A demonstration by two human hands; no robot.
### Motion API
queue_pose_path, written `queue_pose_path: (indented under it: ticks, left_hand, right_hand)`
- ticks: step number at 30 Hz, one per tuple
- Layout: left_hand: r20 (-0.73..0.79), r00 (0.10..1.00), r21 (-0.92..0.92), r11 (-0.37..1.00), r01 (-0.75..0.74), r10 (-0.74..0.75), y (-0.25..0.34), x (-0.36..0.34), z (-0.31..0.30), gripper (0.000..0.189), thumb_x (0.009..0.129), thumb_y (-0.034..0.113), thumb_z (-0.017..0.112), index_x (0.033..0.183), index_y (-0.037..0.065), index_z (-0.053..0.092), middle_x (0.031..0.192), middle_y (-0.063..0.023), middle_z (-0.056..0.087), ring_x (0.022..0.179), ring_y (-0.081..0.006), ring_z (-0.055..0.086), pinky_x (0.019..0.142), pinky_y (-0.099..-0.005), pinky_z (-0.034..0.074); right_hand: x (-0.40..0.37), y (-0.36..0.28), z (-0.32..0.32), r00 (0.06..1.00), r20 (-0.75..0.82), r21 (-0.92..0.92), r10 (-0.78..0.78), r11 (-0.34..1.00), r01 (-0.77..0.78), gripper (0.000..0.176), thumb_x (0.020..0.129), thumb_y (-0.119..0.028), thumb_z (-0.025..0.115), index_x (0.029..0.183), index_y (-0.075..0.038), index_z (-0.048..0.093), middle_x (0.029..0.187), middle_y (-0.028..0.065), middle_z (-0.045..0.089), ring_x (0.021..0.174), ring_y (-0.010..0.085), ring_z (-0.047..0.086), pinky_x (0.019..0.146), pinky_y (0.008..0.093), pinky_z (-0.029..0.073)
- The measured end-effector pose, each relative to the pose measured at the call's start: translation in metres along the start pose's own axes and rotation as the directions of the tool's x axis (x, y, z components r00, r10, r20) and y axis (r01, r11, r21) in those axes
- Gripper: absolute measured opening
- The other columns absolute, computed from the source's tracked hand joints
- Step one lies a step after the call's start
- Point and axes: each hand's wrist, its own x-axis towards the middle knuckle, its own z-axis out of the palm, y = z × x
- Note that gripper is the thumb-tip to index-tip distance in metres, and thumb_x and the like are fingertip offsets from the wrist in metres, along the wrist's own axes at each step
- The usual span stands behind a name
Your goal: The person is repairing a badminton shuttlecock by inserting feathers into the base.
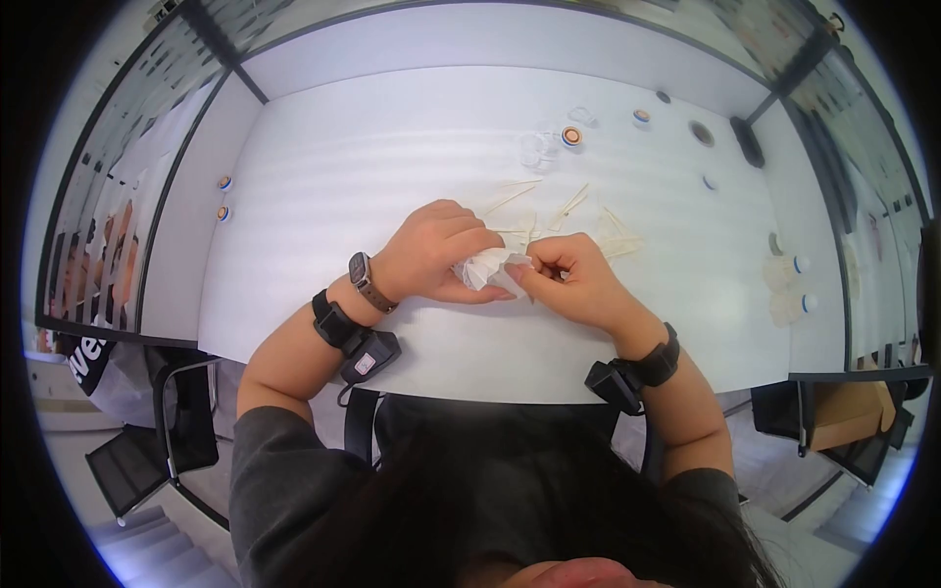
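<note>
In the head view, a white, pleated, paper-like piece (pixel 484 268) is held between my hands above the middle of the table. My left hand (pixel 438 250) is closed around its left side, the thumb underneath. My right hand (pixel 573 279) pinches its right edge between thumb and bent fingers. Whether the right fingers hold anything else is hidden. Just beyond my hands lie several thin, pale sticks (pixel 569 206), some partly covered by my fingers. A loose bunch of the sticks (pixel 618 235) rests beyond my right hand.
Clear round pieces (pixel 537 151) sit near a small blue-and-white container (pixel 571 136) at the back. Another small container (pixel 641 118) stands farther right. Two more (pixel 224 183) are by the left wall. Whitish pleated items (pixel 784 274) lie at the right. Low partitions (pixel 490 37) border the white table.
</note>
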Motion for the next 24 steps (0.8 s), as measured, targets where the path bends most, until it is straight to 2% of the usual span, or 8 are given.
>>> queue_pose_path:
  ticks: [24]
  left_hand:
    - [0.010, 1.000, 0.003, 1.000, 0.003, -0.003, 0.0027, 0.0024, -0.0004, 0.039, 0.068, 0.034, 0.085, 0.091, 0.010, 0.066, 0.073, -0.0071, 0.063, 0.065, -0.0257, 0.061, 0.064, -0.0343, 0.047]
  right_hand:
    - [-0.0009, -0.0006, -0.0014, 1.000, -0.009, -0.023, 0.005, 1.000, -0.006, 0.036, 0.088, -0.017, 0.068, 0.061, -0.003, 0.050, 0.053, -0.0043, 0.042, 0.052, 0.0031, 0.033, 0.048, 0.0243, 0.027]
